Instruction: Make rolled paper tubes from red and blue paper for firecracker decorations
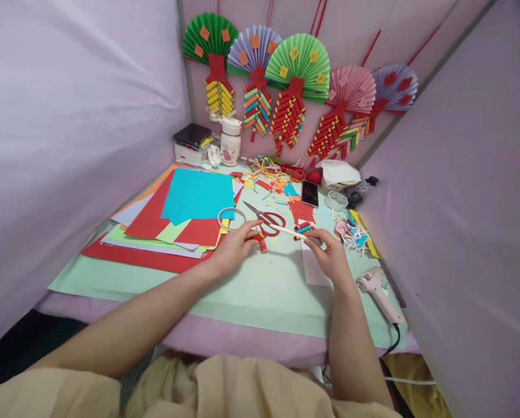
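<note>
Over the handles of the scissors (260, 214), in view, a white stick (288, 231) slants down to the right above the table (251, 296). To the right of the scissors, the right hand (329, 255) has its fingertips together on the stick's lower end, so the stick extends leftward out of that grip. Its upper end points toward the left hand (236, 247), just nearer than the scissors; whether those fingertips touch it, I cannot tell. Red rolls (263, 245) with yellow edges show at the left hand's thumb and fingers, below the scissors' handles; whether that grip pinches them or only touches is unclear.

Well beyond the scissors, a bottle (230, 148) bears a pinkish picture; any lettering is too small to read. Farther up, a light green fan (299, 58) carries yellow squares (313, 56) whose marks are unreadable. Left of the scissors lie a grey ring (219, 219) and a blue sheet (199, 194) topping stacked paper. To their right are a phone (309, 193), clear tape (336, 201) and, nearer the person, a glue gun (379, 290).
</note>
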A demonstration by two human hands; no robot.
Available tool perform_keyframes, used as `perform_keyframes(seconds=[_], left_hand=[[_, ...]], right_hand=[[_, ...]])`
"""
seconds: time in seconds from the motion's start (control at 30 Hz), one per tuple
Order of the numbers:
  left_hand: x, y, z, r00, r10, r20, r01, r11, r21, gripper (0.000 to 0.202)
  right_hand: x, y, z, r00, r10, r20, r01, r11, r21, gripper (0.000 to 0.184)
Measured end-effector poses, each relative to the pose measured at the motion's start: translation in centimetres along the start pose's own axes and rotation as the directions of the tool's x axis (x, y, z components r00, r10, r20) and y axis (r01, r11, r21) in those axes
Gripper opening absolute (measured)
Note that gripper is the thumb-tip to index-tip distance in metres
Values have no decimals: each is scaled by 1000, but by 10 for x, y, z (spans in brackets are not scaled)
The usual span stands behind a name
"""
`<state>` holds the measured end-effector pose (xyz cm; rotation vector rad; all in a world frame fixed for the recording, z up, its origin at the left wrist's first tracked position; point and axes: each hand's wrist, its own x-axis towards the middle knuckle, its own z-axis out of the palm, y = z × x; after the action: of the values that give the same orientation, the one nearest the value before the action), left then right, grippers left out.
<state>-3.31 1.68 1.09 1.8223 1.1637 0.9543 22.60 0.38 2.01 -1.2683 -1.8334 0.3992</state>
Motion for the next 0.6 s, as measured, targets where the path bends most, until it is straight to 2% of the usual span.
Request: perform_keyframes(seconds=[0.13,0.23,0.43,0.53,0.6], left_hand=[[1,-4,1,998,63,-11,-59,980,192,35],[1,-6,1,997,79,3,-76,953,295,29],[1,-8,2,988,140,61,-152,944,294,30],[0,-5,2,969,215,119,-241,928,284,28],[-1,-3,3,964,220,149,-258,906,335,26]], right_hand=[[-2,2,-3,995,-92,46,94,995,-44,9],[-3,1,-4,992,-109,63,112,993,-42,8],[-4,3,-2,990,-84,116,89,995,-39,9],[-5,2,2,981,-68,181,80,995,-57,7],[-5,-2,4,968,-48,248,69,995,-76,6]])
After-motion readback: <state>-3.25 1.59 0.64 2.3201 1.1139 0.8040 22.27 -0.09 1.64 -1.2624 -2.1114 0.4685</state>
